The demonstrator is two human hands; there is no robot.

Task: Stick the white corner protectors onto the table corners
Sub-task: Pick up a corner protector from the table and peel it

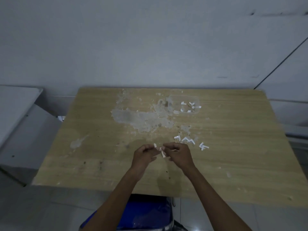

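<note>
a white corner protector is held above the wooden table, just short of its middle, pinched between the fingertips of the left hand and the right hand, which are brought close together over it. the step in hand is judged to be the peeling of the adhesive backing; it is best done with the piece held steady by one hand while a corner of the liner is lifted by a nail of the other, the sticky face being kept off the fingers and off the dusty top. whether the liner is already partly lifted cannot be told. more loose protectors are scattered on the table just beyond the right hand, and others are seen in a clear plastic tray near the far edge. a wide patch of pale crusted residue is spread across the middle of the top, with smaller flecks around it; adhesion may be weakened if such grit is also found at the corners, so they should be wiped first. a grey cabinet stands close to the left side and may hinder reach there. a blue seat is seen below the near edge.
</note>
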